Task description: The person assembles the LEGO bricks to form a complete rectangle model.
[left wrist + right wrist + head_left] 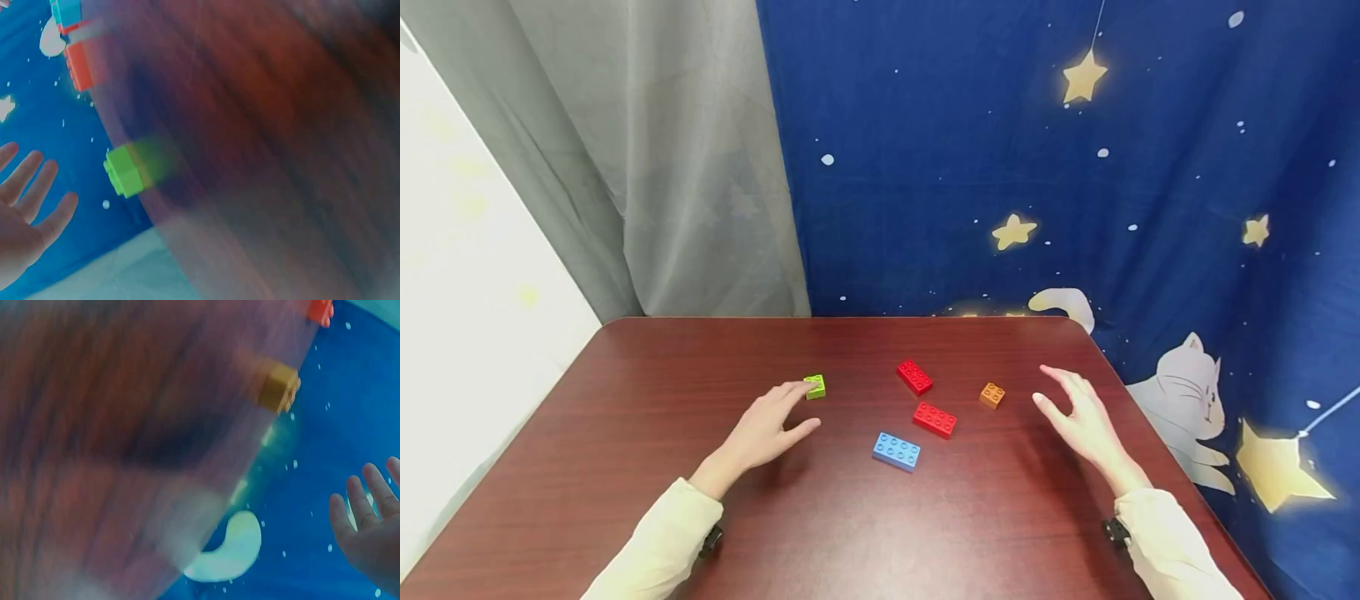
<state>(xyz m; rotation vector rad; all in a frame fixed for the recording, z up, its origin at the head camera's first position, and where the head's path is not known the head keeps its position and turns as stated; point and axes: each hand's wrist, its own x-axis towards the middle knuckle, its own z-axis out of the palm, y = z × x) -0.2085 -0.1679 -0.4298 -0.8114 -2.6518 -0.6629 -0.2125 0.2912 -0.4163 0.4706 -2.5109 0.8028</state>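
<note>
In the head view my left hand (pixel 762 427) reaches over the table's left half with fingers spread, its fingertips overlapping a small lime green toy brick (pixel 816 387). That green brick (pixel 127 170) stands apart from the spread fingers in the left wrist view. My right hand (pixel 1084 421) hovers at the right, fingers extended and holding nothing, nearest to a small orange brick (pixel 992 395). Between the hands lie two red bricks, one farther back (pixel 914 377) and another red brick (pixel 935 419) nearer, with a blue brick (pixel 896 452) in front of them.
All the bricks lie on a dark reddish-brown wooden table (pixel 820 542) with rounded back corners. Behind its far edge hang a grey curtain (pixel 700 167) and a blue curtain (pixel 925 167) printed with stars and a cat. Each wrist carries a small black camera strap.
</note>
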